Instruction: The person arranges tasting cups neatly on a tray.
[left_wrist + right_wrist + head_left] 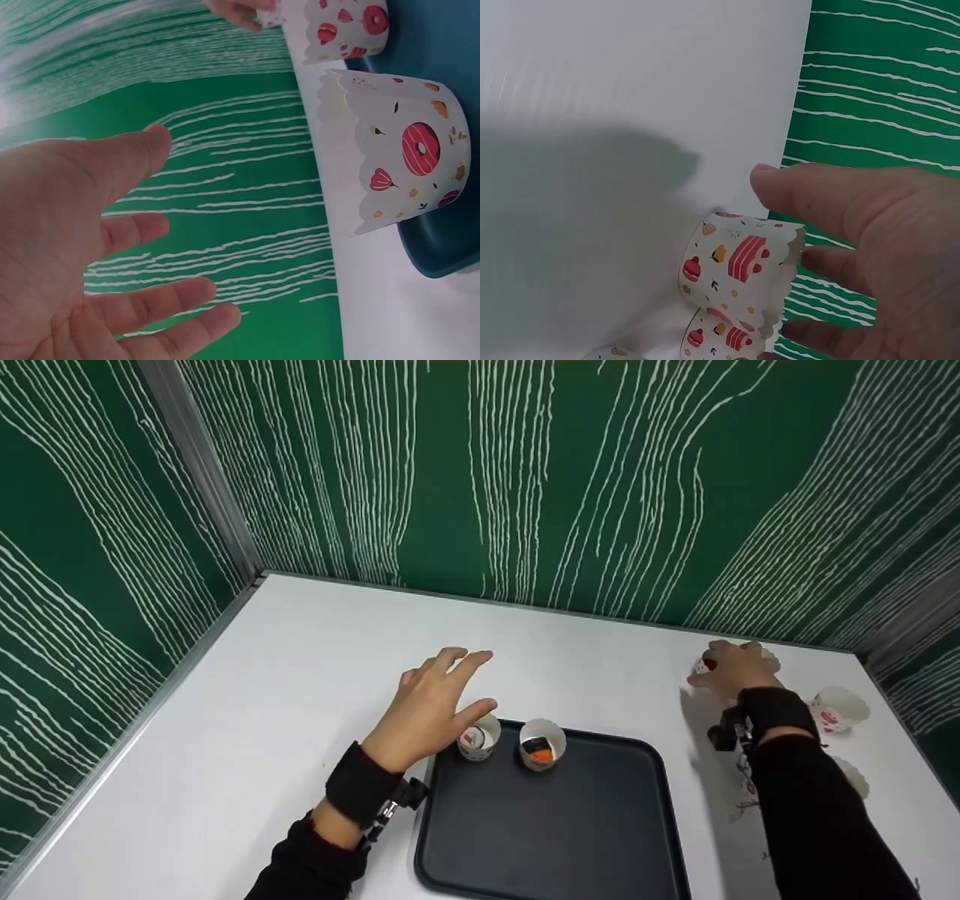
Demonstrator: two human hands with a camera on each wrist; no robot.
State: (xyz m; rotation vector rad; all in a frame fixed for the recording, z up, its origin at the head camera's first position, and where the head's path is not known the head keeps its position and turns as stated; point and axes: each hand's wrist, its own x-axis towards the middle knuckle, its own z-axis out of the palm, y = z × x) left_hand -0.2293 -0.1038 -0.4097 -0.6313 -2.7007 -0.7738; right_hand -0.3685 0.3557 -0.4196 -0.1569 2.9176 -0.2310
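Note:
My right hand (735, 669) is at a printed paper baking cup (742, 266) near the table's back right. In the right wrist view its thumb is apart from the cup, with fingers near the scalloped rim. My left hand (427, 705) is raised by the tray's back left corner, fingers spread, holding nothing. Nearest to it is a baking cup (478, 746) with a small white and red item inside. Beside that, another baking cup (538, 731) holds a black and orange item (538, 750). Both cups stand upright on the dark tray (555, 825).
More baking cups stand at the right, including one cup (840, 709) beyond my right wrist and another cup (853, 776) partly hidden by my forearm. The white table (337, 637) ends at green panels (442, 472) with white wavy lines at the back and sides.

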